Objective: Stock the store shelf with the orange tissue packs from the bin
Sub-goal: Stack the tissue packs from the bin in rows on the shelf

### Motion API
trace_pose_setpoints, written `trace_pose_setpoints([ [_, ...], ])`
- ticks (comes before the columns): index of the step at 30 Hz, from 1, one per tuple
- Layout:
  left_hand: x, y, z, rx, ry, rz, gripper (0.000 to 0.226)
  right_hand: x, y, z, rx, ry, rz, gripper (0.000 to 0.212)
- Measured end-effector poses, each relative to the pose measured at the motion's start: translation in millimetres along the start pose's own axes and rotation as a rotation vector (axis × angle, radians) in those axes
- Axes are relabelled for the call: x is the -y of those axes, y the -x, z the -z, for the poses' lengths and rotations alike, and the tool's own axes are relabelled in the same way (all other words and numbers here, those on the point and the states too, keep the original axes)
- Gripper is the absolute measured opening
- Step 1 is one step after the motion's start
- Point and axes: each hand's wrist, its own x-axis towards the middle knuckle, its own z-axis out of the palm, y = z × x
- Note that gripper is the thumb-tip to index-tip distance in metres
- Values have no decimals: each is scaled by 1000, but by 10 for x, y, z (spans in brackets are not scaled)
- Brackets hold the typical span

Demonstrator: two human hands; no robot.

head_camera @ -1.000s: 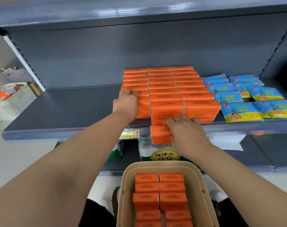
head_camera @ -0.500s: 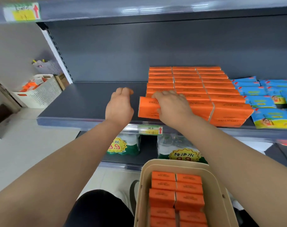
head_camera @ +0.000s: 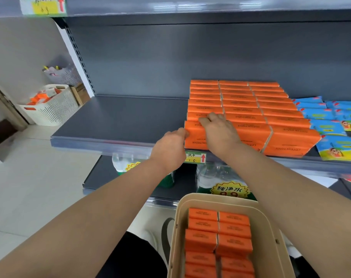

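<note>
Step, as judged: seat front-left orange pack flush in its row at shelf front edge. To do well: push straight back and right until it butts neighbours, label out, no overhang past lip.
Right hand lies on pack top, fingers together and flat, tips at rear edge against pack behind.
Left hand touches pack's left end. Its fingers look curled; pinch or push, cannot tell.
More orange packs wait in bin below.
</note>
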Motion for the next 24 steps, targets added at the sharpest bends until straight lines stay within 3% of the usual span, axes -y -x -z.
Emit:
trace_pose_setpoints([
  [5, -43, 117, 32, -64, 5, 33, 44, -132, 355, -123, -309, -57, 96, 53],
  [8, -53, 267, -34, -57, -3, 53, 38, -270, 783, -304, -314, -50, 88, 45],
  [12, -66, 575, -363, 94, -20, 97, 36, -542, 1500, -744, -29, 11, -1, 50],
  [17, -242, 1051, -880, 516, -240, 164, 42, -765, 2283, -1187, 402, 48, -209, 42],
  [20, -306, 1342, -1119, 656, -349, 142, 47, -827, 2582, -1356, 510, 48, -278, 48],
  [24, -357, 1647, -1313, 754, -409, 147, 58, -918, 2856, -1467, 581, 83, -346, 38],
])
